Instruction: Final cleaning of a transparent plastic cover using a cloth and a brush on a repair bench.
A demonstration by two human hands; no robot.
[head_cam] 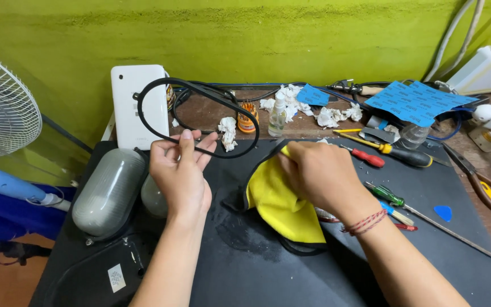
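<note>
1 black gasket ring (200, 116) pinched in L hand (180, 176), 1 yellow cloth (282, 207) gripped in R hand (319, 173).

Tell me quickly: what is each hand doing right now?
Left hand: closed, holding up the black rubber ring.
Right hand: closed on the yellow cloth.

small white label (116, 278) on black housing (86, 278), bottom-left

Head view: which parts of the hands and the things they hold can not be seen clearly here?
- Right hand: its fingertips are hidden by the yellow cloth.
- Yellow cloth: whatever lies under it is covered.
- Left hand: only its back shows; the palm faces away.
- Black rubber ring: its lower stretch is hidden behind the left hand's fingers.
</note>
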